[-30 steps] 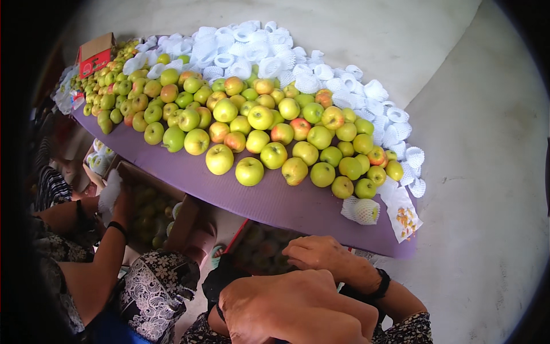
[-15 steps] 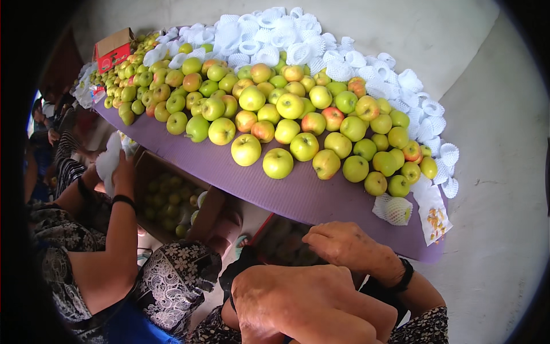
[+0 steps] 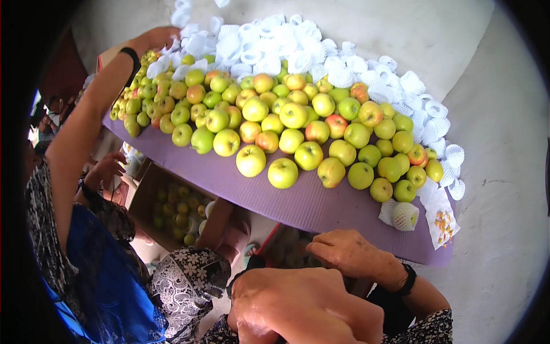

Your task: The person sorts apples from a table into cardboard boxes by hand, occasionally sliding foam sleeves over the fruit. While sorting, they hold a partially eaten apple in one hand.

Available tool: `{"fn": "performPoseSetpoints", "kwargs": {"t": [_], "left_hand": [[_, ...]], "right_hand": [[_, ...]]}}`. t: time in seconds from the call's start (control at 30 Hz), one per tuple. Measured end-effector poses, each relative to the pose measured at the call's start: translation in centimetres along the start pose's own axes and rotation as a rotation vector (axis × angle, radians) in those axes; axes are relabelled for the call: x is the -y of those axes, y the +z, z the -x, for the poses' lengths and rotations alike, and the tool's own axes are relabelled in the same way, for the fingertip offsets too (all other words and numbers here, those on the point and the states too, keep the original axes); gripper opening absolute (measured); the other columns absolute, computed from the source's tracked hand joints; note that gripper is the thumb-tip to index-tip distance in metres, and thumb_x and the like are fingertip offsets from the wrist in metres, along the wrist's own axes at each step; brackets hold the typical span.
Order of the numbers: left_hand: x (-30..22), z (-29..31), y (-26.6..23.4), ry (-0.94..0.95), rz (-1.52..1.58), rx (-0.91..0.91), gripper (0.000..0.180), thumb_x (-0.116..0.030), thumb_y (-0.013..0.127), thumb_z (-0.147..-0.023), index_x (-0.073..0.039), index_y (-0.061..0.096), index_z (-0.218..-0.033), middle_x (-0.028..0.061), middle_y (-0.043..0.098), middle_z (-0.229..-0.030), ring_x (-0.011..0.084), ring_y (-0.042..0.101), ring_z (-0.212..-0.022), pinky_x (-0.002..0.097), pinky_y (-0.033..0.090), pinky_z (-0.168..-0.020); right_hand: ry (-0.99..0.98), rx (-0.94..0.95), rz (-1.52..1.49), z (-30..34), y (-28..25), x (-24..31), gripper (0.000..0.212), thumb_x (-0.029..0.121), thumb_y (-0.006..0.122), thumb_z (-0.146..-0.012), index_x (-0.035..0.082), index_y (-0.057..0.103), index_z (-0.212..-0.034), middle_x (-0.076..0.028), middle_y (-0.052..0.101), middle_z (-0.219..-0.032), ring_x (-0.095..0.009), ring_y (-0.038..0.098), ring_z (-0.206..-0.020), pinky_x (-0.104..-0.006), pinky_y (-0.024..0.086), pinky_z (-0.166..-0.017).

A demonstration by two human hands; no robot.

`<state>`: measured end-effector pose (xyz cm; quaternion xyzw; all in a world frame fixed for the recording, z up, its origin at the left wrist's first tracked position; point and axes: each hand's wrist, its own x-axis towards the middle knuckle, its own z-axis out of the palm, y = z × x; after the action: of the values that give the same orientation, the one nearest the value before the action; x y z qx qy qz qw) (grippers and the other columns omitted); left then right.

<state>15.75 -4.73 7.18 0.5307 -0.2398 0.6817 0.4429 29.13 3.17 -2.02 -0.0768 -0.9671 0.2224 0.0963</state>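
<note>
My left hand fills the bottom centre, close up, its back turned upward. Its fingers bend down out of sight, so whether it holds anything is hidden. Just beyond it and to the right is my right hand, with a black band on the wrist. Its fingers curl inward close together, over a dark box beside the table's near edge; anything inside them is hidden. Green-yellow apples, some blushed red, lie piled on the purple table. One apple in a white foam net rests near the table's right end.
White foam nets are heaped along the table's back edge. A paper with small orange bits lies at the right end. At left, a co-worker's arm reaches over the table. A cardboard box of apples stands on the floor.
The co-worker on the left has swung an arm from the white foam up to the back of the table, where foam nets are now in the air. My hands have hardly moved.
</note>
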Motion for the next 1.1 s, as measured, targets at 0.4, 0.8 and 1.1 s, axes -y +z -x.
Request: {"fn": "performPoseSetpoints", "kwargs": {"t": [0.4,0.8,1.1], "left_hand": [[-0.2,0.0,0.0,-0.088,-0.064,-0.106,0.043,-0.027,0.070,-0.080,0.009,0.058,-0.100,0.0244,0.059,-0.077,0.0217,0.058,-0.047,0.0242,0.044,-0.037],[-1.9,0.3,-3.3,-0.277,-0.034,-0.011,0.025,-0.022,0.063,-0.086,0.002,0.059,-0.090,0.0283,0.059,-0.067,0.0232,0.053,-0.040,0.0296,0.044,-0.035],[-2.8,0.2,-5.5,-0.125,-0.051,0.074,0.078,-0.056,0.072,-0.071,0.013,0.054,-0.104,0.0251,0.059,-0.092,0.0240,0.059,-0.068,0.0296,0.048,-0.058]], "right_hand": [[-0.011,0.014,0.048,-1.8,-2.5,0.1,0.024,0.006,0.058,-0.071,0.001,0.059,-0.094,-0.010,0.058,-0.082,-0.029,0.060,-0.075,-0.0373,0.049,-0.063],[-0.046,-0.031,0.022,-2.7,-2.3,-0.7,0.010,0.007,0.054,-0.072,0.004,0.052,-0.082,-0.010,0.052,-0.075,-0.029,0.057,-0.072,-0.0393,0.047,-0.064],[0.000,-0.037,0.110,-4.7,-5.6,-0.5,0.007,0.006,0.055,-0.074,0.006,0.052,-0.081,-0.010,0.052,-0.075,-0.030,0.057,-0.071,-0.0403,0.046,-0.064]]}}
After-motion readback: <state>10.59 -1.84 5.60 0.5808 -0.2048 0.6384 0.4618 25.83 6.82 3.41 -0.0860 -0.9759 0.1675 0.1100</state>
